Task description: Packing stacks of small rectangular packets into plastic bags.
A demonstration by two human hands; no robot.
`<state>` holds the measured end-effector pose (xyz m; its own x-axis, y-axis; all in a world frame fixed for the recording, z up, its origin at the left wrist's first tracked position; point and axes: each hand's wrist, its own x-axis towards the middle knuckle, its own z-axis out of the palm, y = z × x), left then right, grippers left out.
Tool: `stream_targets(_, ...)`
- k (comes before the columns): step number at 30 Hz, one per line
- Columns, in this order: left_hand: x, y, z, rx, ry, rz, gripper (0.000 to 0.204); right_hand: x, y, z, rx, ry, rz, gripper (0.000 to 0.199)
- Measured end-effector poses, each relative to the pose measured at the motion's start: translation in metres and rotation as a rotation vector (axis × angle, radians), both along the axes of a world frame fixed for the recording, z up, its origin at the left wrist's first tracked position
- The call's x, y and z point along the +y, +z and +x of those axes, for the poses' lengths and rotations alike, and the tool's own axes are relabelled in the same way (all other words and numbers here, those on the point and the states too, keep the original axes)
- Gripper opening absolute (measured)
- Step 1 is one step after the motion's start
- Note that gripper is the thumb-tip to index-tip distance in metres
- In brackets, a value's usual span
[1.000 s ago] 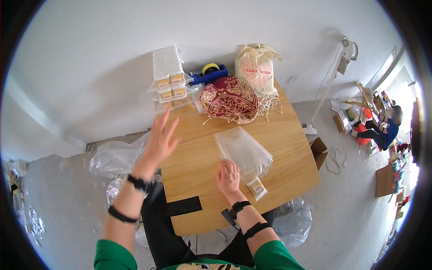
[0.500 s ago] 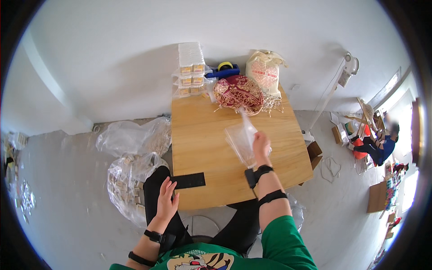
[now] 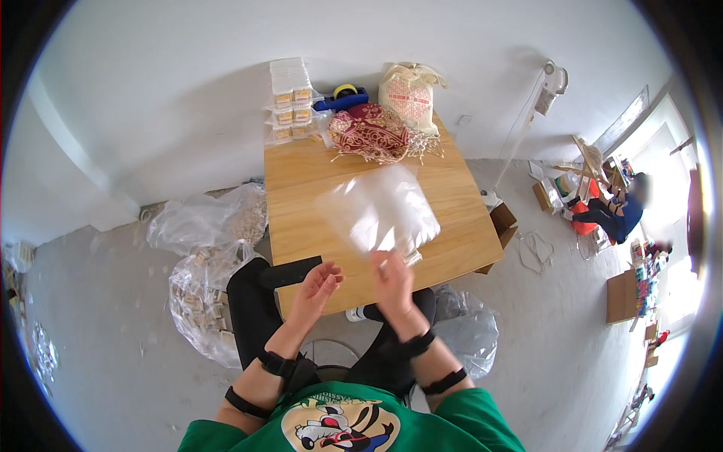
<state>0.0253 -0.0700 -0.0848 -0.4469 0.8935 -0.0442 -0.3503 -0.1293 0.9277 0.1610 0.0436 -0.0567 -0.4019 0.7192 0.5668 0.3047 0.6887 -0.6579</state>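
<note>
Between the fingers of my right hand (image 3: 393, 280), over the near part of the table, is the near edge of a clear plastic bag (image 3: 369, 218). The bag is blurred by motion and spreads away from me over the wood. Other clear bags may lie beneath it, but glare hides how many. My left hand (image 3: 318, 290) hovers at the table's near left edge with loosely bent fingers, and nothing shows in it. Just beside it, a flat black strip (image 3: 290, 273) lies on the table's near left corner.
On the far side of the wooden table (image 3: 301, 181) are stacked bagged white boxes (image 3: 292, 102), a blue tape dispenser (image 3: 343, 98), a red patterned cloth pouch (image 3: 369, 134) and a cream drawstring bag (image 3: 408, 98). Filled plastic sacks (image 3: 199, 301) stand left. A person (image 3: 621, 211) sits far right.
My right hand has drawn back toward me with the plastic bag, which now spreads wider. My left hand has moved right and up beside the black strip. The view has shifted slightly.
</note>
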Motion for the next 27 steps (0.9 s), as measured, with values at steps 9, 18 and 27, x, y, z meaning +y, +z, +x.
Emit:
stream_targets(9,-0.06,-0.009,-0.004,0.012,-0.192,-0.255,0.021,-0.107,-0.037,0.018,-0.104,0.23,-0.362,0.016)
stream_targets(18,-0.074,0.015,0.002,0.623,-0.147,-0.223,0.019,-0.104,0.0,0.01,-0.134,0.428,-0.546,0.024)
stream_targets(27,-0.072,0.011,-0.001,0.541,-0.151,-0.228,0.02,-0.08,-0.004,-0.001,-0.191,0.412,-0.907,0.012)
